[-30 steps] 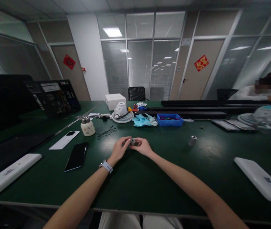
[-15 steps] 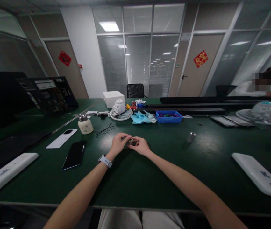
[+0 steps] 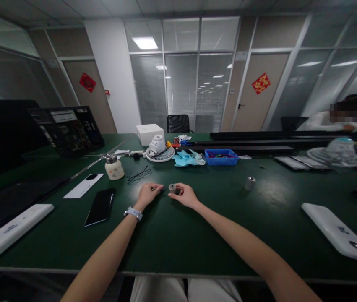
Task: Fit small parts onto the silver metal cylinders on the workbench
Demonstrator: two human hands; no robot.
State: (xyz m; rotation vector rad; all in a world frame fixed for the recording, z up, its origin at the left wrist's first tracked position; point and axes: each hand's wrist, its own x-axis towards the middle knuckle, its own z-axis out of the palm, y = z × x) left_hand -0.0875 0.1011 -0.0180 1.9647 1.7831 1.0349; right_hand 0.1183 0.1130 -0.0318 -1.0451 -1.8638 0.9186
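My right hand (image 3: 185, 195) rests on the green table (image 3: 178, 235) and pinches a small round metal part (image 3: 172, 187) between thumb and fingers. My left hand (image 3: 147, 193), with a watch on the wrist, lies just left of that part, fingers curled loosely on the table; it seems to hold something small and dark that I cannot make out. A second small metal cylinder (image 3: 250, 183) stands alone to the right, out of reach of both hands.
Two phones (image 3: 100, 206) (image 3: 83, 185), a small bottle (image 3: 114, 167), glasses (image 3: 138, 173), a white fan part (image 3: 160, 149), blue fan blades (image 3: 188, 158) and a blue tray (image 3: 221, 157) lie beyond. White devices (image 3: 338, 231) (image 3: 8, 231) flank me. Another person (image 3: 345, 119) sits far right.
My left hand has let go of the round part and drawn a little to the left. My right hand still holds the part, now lower on the table.
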